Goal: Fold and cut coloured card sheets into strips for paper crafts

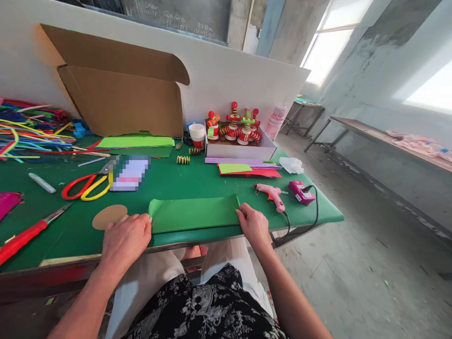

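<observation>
A folded sheet of light green paper (193,213) lies on the green table (169,181) near its front edge. My left hand (125,240) presses the sheet's left end with curled fingers. The right end is held down by my right hand (252,223), fingers bent over the paper's edge. A brown cardboard disc (109,216) lies just left of my left hand.
Red and yellow scissors (86,186), a red-handled cutter (31,230), a pink glue gun (271,194) with its cable, stacked coloured paper (247,168), a white box of red figures (240,136), an open cardboard box (123,89) and several pipe cleaners (31,132) surround the sheet.
</observation>
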Demonstrator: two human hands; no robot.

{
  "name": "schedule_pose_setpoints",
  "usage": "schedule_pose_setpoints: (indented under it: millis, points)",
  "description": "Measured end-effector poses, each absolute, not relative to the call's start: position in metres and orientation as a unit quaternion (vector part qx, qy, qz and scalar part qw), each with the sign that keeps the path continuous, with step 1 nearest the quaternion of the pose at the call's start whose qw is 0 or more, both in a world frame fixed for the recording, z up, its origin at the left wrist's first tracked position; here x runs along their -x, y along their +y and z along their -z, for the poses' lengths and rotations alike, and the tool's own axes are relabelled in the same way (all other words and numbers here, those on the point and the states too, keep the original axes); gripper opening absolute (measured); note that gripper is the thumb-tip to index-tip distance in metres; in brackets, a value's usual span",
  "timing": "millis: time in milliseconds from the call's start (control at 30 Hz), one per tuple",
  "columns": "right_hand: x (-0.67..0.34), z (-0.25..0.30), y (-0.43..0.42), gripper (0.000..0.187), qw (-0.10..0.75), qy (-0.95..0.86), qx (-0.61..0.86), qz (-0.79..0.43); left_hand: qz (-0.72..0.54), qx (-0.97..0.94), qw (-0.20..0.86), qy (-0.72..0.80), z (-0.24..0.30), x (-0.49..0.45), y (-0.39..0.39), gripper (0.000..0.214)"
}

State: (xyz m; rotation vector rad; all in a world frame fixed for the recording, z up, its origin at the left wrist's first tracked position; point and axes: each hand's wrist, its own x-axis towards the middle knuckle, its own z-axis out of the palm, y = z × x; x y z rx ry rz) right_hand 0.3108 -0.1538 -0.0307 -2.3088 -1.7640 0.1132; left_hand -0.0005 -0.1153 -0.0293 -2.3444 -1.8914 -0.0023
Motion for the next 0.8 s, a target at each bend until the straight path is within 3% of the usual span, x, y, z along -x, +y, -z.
schedule_pose_setpoints:
  millis: [800]
  points:
    - [-0.297,0.03,-0.156,0.013,0.061,-0.59,0.805,-0.019,-0.054,0.774,0.112,-0.621,0.03,-0.001,-0.12,0.052]
